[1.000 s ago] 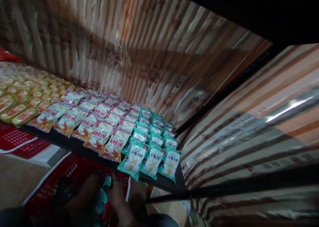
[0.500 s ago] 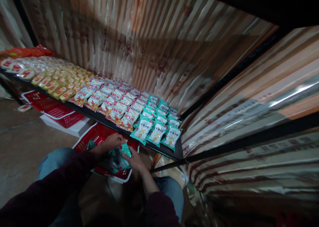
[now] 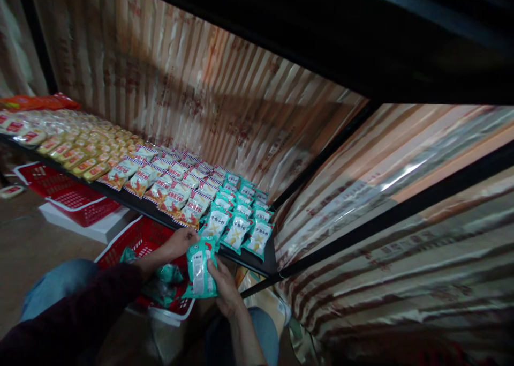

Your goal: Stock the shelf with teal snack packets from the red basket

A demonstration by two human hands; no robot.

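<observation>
A teal-green snack bag (image 3: 199, 272) with a pale label is held up above the front of the red basket. My right hand (image 3: 225, 286) grips its right side, thumb on the front. At the bag's upper left corner, my left hand (image 3: 182, 243) is closed with its fingertips pinching the edge. More green bags (image 3: 168, 274) lie inside the red basket (image 3: 116, 246), partly covered by my left forearm. Just beyond my hands, rows of matching green bags (image 3: 236, 230) stand at the right end of the black shelf (image 3: 270, 256).
White-and-orange snack bags (image 3: 166, 186) and yellow packs (image 3: 86, 159) fill the shelf further left. Below it sit another red basket (image 3: 76, 202) and a white box (image 3: 86, 221). A dark frame bar (image 3: 341, 240) and a striped plastic sheet (image 3: 381, 280) border the right side.
The green bag has come up out of the basket, and both hands have risen with it towards the shelf edge. The camera view has tilted, showing more of the dark shelf overhead.
</observation>
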